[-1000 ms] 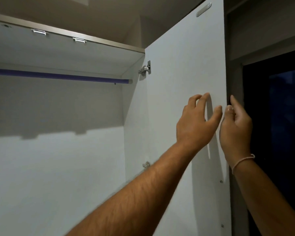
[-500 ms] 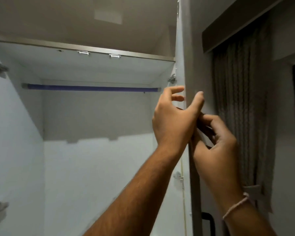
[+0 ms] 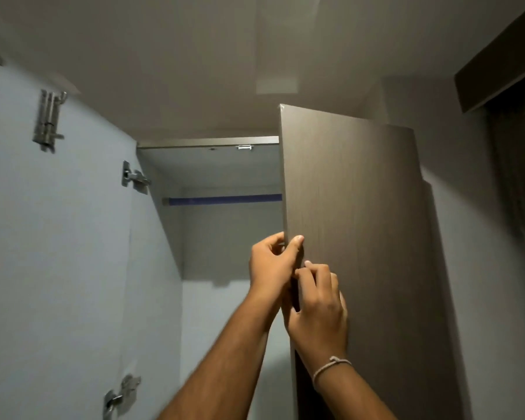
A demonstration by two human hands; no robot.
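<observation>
Gripping wardrobe door (image 3: 356,219); apparently rod (image 3: 225,200) inside

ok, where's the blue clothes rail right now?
Head view, centre: the blue clothes rail runs high inside the wardrobe, just below its top panel, left of the brown wood-grain door.

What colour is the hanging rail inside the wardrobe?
Blue-violet; the rail shows best in the head view, just left of the door edge.

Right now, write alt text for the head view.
The left hand and, below it, the right hand grip the free edge of a wardrobe's brown right door. The left door stands open with hinges and a bolt; a blue rail crosses inside.
</observation>
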